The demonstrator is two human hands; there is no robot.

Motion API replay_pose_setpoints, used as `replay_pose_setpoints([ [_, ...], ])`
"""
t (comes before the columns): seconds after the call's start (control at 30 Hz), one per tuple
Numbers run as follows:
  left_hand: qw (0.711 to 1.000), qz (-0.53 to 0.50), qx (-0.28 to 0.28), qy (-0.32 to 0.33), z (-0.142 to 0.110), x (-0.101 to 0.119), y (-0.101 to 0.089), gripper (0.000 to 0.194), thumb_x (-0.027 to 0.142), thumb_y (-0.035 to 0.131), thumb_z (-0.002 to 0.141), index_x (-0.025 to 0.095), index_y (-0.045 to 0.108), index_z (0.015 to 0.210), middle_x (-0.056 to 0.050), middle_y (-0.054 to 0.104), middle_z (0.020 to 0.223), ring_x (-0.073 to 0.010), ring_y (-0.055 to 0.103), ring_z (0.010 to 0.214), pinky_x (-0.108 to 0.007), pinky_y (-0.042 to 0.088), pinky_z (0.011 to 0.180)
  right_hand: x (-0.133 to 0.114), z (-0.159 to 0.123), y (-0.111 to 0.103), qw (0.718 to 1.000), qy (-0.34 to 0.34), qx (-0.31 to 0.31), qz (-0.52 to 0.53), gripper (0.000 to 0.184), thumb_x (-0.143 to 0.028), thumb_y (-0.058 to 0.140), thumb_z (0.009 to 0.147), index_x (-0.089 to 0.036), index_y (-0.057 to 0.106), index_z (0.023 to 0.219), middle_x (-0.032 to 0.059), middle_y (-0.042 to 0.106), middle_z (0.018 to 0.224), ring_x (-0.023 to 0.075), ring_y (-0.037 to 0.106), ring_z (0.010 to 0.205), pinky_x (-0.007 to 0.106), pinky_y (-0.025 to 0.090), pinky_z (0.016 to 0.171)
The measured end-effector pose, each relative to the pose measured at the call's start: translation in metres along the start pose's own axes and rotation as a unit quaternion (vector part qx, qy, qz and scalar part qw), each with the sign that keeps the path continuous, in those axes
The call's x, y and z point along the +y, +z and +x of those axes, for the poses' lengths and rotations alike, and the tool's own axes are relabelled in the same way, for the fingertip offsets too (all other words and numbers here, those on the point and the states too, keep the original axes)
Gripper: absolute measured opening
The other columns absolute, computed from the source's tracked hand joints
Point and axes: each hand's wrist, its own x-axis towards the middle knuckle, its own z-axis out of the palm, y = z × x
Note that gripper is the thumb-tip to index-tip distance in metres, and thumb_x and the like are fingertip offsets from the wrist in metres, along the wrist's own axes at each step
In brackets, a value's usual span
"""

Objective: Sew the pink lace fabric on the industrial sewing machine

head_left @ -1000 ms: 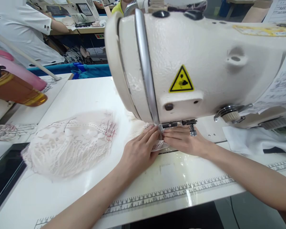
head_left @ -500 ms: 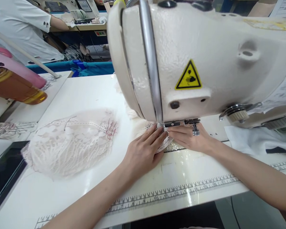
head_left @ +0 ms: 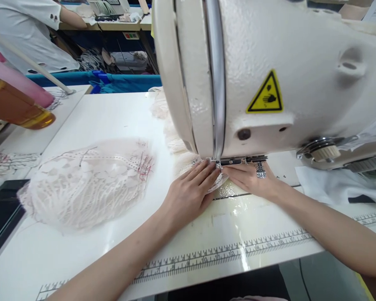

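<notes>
Pale lace fabric (head_left: 219, 180) lies under the presser foot (head_left: 218, 164) of a white sewing machine (head_left: 257, 50). My left hand (head_left: 192, 186) rests flat on this lace, left of the foot, with its fingers stretched toward the needle area. My right hand (head_left: 253, 179) lies to the right of the foot, fingers extended and touching the lace edge. Machine parts above it hide some of its fingers. More of the fabric trails behind the left hand toward the back. A separate cream lace piece (head_left: 87, 188) with dark red and black thread ends lies to the left.
A ruler strip (head_left: 207, 260) runs along the table's front edge. At left are a dark tablet-like device (head_left: 3, 209), an amber bottle (head_left: 19, 104) and a pink bottle (head_left: 25, 83). White cloth (head_left: 329, 186) lies at right. A person in white (head_left: 25, 33) is behind.
The view has shifted slightly, so the machine head sits larger and farther right. Both hands stay beside the presser foot with little visible movement; more fabric shows behind the left hand.
</notes>
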Motion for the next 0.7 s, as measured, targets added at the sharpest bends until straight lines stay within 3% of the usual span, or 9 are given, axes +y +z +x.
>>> replay_pose_setpoints([
  [0.13, 0.999, -0.011, 0.030, 0.039, 0.000, 0.000, -0.002, 0.025, 0.013, 0.045, 0.093, 0.009, 0.062, 0.110, -0.009, 0.066, 0.120, -0.0203, 0.061, 0.114, -0.036, 0.053, 0.098, 0.000, -0.004, 0.002, 0.998, -0.024, -0.013, -0.049, 0.026, -0.016, 0.044, 0.094, -0.029, 0.063, 0.106, -0.0038, 0.068, 0.099, 0.0128, 0.062, 0.080, 0.029, 0.048, 0.066],
  [0.3, 0.999, -0.003, 0.030, 0.020, -0.001, 0.000, -0.004, 0.022, 0.013, 0.042, 0.093, 0.013, 0.063, 0.099, -0.007, 0.069, 0.115, -0.0184, 0.064, 0.108, -0.032, 0.057, 0.090, -0.001, -0.003, -0.001, 0.991, -0.086, -0.014, -0.105, 0.031, -0.006, 0.048, 0.088, -0.024, 0.063, 0.107, -0.0008, 0.068, 0.107, 0.0129, 0.062, 0.078, 0.029, 0.046, 0.062],
  [0.5, 1.000, 0.000, 0.024, -0.014, -0.001, 0.000, -0.007, 0.023, 0.012, 0.041, 0.091, 0.015, 0.064, 0.093, -0.008, 0.070, 0.112, -0.0203, 0.065, 0.106, -0.033, 0.057, 0.089, -0.007, 0.002, 0.001, 0.993, -0.095, -0.059, -0.042, 0.035, 0.000, 0.048, 0.087, -0.023, 0.061, 0.110, 0.0020, 0.067, 0.109, 0.0145, 0.061, 0.096, 0.029, 0.051, 0.081],
  [0.7, 0.999, 0.006, 0.031, -0.021, -0.002, -0.002, -0.005, 0.023, 0.011, 0.043, 0.088, 0.014, 0.065, 0.096, -0.009, 0.069, 0.114, -0.0217, 0.065, 0.107, -0.033, 0.057, 0.089, -0.015, 0.001, 0.003, 0.994, -0.088, -0.053, -0.041, 0.029, -0.006, 0.050, 0.089, -0.025, 0.063, 0.107, -0.0004, 0.067, 0.108, 0.0134, 0.058, 0.104, 0.028, 0.047, 0.088],
])
